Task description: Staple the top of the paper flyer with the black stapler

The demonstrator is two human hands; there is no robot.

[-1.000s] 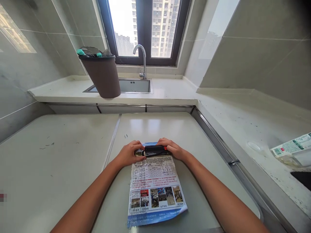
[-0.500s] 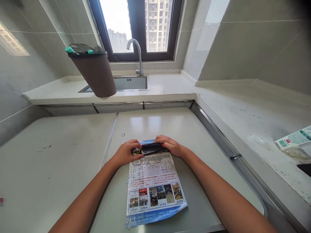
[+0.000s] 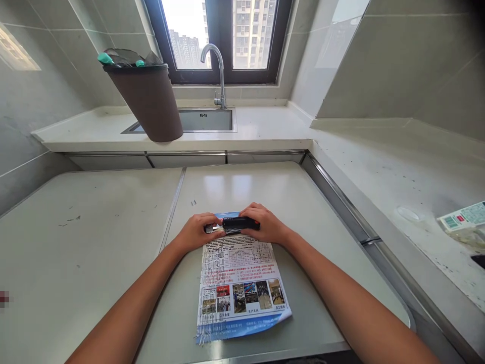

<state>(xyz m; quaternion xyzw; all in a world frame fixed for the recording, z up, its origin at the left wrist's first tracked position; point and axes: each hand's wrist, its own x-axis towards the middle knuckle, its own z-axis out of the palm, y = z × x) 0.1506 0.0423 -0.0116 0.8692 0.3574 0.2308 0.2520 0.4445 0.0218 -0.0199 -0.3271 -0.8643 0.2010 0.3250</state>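
While the left hand (image 3: pixel 194 233) has thumb and fingers clamped on the metal nose of the black stapler (image 3: pixel 240 223), the right hand (image 3: pixel 267 225) is closed round the body at the other end. Clock centred on stapler, 12 toward the window (image 3: pixel 220 40). Stapler lies crosswise over the top end of the printed sheet (image 3: pixel 252 273), which runs out to 6 on the white table (image 3: pixel 303 323).

Status, my read: 7 o'clock side of sheet done, dense staple-like marks top to bottom, ends poking out at the bottom corner. 5 o'clock side far sparser, so that's what's left, if it's meant to be covered. Can't tell whether a staple is going in now.

Count: 2 hands, 1 stapler, 1 sheet visible (layers underneath, can't tell). 2 loose staple-like bits (image 3: pixel 193 203) at 10. Several dark scraps (image 3: pixel 71 220) at 9, too small to count. Further out: 1 bin (image 3: pixel 146 101) at 11, 1 sink (image 3: pixel 206 121) and 1 tap (image 3: pixel 221 76) near 12, 1 green-and-white packet (image 3: pixel 464 216) at 3.
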